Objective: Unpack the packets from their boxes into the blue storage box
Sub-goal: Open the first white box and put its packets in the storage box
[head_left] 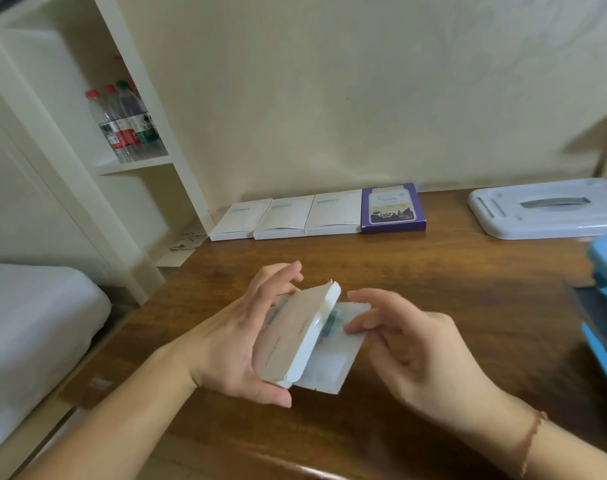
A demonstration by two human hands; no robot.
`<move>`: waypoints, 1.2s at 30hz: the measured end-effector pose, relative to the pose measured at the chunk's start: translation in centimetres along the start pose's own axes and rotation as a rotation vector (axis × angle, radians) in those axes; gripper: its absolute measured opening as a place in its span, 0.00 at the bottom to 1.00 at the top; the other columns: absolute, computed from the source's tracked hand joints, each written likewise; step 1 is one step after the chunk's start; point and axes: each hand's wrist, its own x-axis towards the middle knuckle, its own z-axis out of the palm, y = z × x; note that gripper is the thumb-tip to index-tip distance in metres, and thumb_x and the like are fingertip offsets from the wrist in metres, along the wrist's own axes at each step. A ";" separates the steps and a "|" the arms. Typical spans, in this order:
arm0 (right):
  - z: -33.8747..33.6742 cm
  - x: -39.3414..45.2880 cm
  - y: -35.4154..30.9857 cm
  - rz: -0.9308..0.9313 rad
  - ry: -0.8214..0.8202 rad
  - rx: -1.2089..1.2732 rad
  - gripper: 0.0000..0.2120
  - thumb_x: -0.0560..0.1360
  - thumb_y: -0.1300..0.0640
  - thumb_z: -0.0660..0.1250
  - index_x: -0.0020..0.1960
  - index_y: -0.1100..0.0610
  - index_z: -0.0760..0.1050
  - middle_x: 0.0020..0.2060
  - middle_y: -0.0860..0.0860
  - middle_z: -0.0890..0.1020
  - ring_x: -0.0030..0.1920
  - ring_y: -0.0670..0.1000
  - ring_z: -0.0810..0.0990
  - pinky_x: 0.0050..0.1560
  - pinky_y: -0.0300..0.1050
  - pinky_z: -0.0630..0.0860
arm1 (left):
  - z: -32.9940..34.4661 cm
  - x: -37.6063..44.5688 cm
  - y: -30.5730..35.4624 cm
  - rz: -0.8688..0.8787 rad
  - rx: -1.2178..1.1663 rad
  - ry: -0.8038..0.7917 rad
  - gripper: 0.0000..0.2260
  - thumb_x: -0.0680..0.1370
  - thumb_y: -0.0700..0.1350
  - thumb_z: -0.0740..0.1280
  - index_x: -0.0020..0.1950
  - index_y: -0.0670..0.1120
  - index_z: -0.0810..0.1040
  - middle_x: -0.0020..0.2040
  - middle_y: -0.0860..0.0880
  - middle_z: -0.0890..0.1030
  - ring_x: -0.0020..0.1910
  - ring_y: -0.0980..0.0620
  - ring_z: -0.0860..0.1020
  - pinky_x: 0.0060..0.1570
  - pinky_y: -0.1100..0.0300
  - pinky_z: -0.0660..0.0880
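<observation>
My left hand (241, 336) grips a flat white box (296, 336) above the wooden table (451, 289), thumb under its lower end and fingers behind it. White packets (336, 355) stick out of the box's open right side. My right hand (399, 344) pinches the packets' upper right edge. The blue storage box (606, 299) shows only partly at the right frame edge. Three more white boxes (284, 216) and a purple box (392, 207) lie in a row along the table's far edge by the wall.
A pale lid (548, 209) with a handle slot lies at the table's far right. White shelves (128, 164) holding several water bottles (122, 123) stand at the left, and a white bed (35, 323) sits below them.
</observation>
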 end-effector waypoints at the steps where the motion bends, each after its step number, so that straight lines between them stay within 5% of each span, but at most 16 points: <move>1: 0.0 0.1 -0.1 0.090 0.049 0.113 0.22 0.72 0.64 0.64 0.60 0.44 0.74 0.45 0.41 0.84 0.38 0.48 0.83 0.36 0.45 0.79 | 0.1 0.0 -0.3 -0.002 -0.023 0.017 0.56 0.63 0.70 0.73 0.76 0.60 0.37 0.74 0.52 0.53 0.73 0.53 0.63 0.69 0.52 0.68; 4: 0.6 0.6 -1.2 0.261 0.241 0.374 0.12 0.74 0.62 0.69 0.54 0.47 0.78 0.47 0.45 0.83 0.46 0.49 0.83 0.41 0.54 0.81 | 0.1 -0.2 -0.9 0.024 -0.101 0.101 0.54 0.65 0.72 0.70 0.77 0.59 0.38 0.75 0.50 0.54 0.74 0.49 0.63 0.69 0.53 0.68; 6: 0.8 1.4 -2.4 0.356 0.327 0.420 0.05 0.73 0.50 0.71 0.47 0.47 0.77 0.43 0.46 0.81 0.42 0.50 0.82 0.39 0.60 0.81 | -0.1 -0.3 -1.2 0.071 -0.143 0.184 0.54 0.66 0.71 0.71 0.78 0.58 0.38 0.74 0.46 0.55 0.74 0.44 0.64 0.69 0.52 0.68; 8: 1.1 2.5 -3.6 0.471 0.144 0.339 0.26 0.70 0.31 0.63 0.37 0.55 0.75 0.32 0.52 0.79 0.33 0.53 0.78 0.37 0.61 0.79 | -0.3 -0.2 -1.4 0.113 -0.152 0.258 0.53 0.68 0.70 0.71 0.78 0.55 0.39 0.72 0.41 0.57 0.72 0.39 0.64 0.69 0.49 0.68; 10: 1.6 3.2 -5.0 0.543 -0.086 0.240 0.38 0.68 0.25 0.55 0.34 0.61 0.74 0.28 0.58 0.79 0.30 0.57 0.77 0.38 0.59 0.78 | -0.4 -0.2 -1.5 0.137 -0.151 0.288 0.53 0.68 0.69 0.71 0.79 0.53 0.39 0.70 0.38 0.59 0.71 0.37 0.64 0.67 0.46 0.69; 15: 3.0 3.8 -5.4 0.501 -0.182 0.160 0.19 0.73 0.43 0.66 0.31 0.55 0.76 0.26 0.51 0.81 0.26 0.51 0.78 0.35 0.54 0.81 | -0.1 -0.7 -1.7 0.149 -0.105 0.297 0.52 0.68 0.69 0.70 0.79 0.54 0.40 0.71 0.39 0.59 0.70 0.35 0.65 0.66 0.43 0.70; 19: 3.8 2.9 -3.9 0.322 -0.049 0.120 0.08 0.68 0.45 0.70 0.39 0.49 0.75 0.33 0.45 0.80 0.34 0.46 0.77 0.34 0.47 0.78 | 0.0 -0.6 -1.7 0.175 0.013 0.209 0.53 0.66 0.69 0.72 0.78 0.50 0.46 0.74 0.40 0.57 0.72 0.36 0.64 0.66 0.45 0.70; 21: 3.6 2.8 -2.9 0.145 0.045 -0.017 0.16 0.65 0.47 0.74 0.50 0.46 0.74 0.47 0.42 0.76 0.47 0.43 0.75 0.44 0.38 0.76 | 0.4 -0.8 -2.0 0.212 0.053 0.158 0.52 0.66 0.67 0.74 0.77 0.49 0.48 0.75 0.40 0.57 0.73 0.37 0.63 0.66 0.45 0.70; 24: 3.1 3.7 -1.4 -0.125 -0.100 -0.283 0.14 0.68 0.54 0.76 0.53 0.49 0.81 0.57 0.48 0.79 0.61 0.53 0.75 0.58 0.51 0.75 | 0.8 -2.0 -2.1 0.164 0.079 0.163 0.48 0.66 0.64 0.76 0.76 0.51 0.52 0.76 0.43 0.59 0.73 0.41 0.64 0.64 0.44 0.72; 26: 3.1 4.4 -1.1 -0.183 -0.159 -0.369 0.08 0.70 0.58 0.74 0.49 0.49 0.83 0.49 0.46 0.84 0.52 0.51 0.80 0.51 0.52 0.79 | 1.6 -3.2 -1.9 0.077 0.110 0.354 0.43 0.67 0.66 0.73 0.72 0.47 0.60 0.72 0.43 0.66 0.70 0.44 0.69 0.62 0.45 0.74; 29: 3.9 5.3 -2.0 -0.064 -0.113 -0.301 0.13 0.70 0.53 0.74 0.54 0.46 0.81 0.44 0.42 0.84 0.45 0.46 0.80 0.37 0.37 0.75 | 5.2 -4.4 0.0 -0.106 0.025 0.801 0.31 0.73 0.69 0.65 0.57 0.42 0.76 0.58 0.45 0.77 0.58 0.43 0.77 0.54 0.54 0.77; 33: 5.9 6.9 -2.6 0.125 -0.083 -0.070 0.27 0.69 0.47 0.76 0.65 0.42 0.71 0.45 0.37 0.79 0.46 0.42 0.78 0.44 0.36 0.79 | 7.3 -3.4 2.9 -0.569 -0.301 1.197 0.21 0.73 0.67 0.67 0.50 0.50 0.81 0.47 0.53 0.83 0.53 0.51 0.81 0.40 0.67 0.79; 36: 5.7 6.8 -2.7 0.073 0.131 0.009 0.18 0.74 0.54 0.72 0.63 0.48 0.75 0.50 0.41 0.79 0.50 0.42 0.77 0.50 0.42 0.81 | 5.8 -2.8 3.0 -0.737 -0.698 1.358 0.10 0.71 0.58 0.71 0.46 0.54 0.84 0.44 0.56 0.84 0.50 0.57 0.81 0.39 0.68 0.78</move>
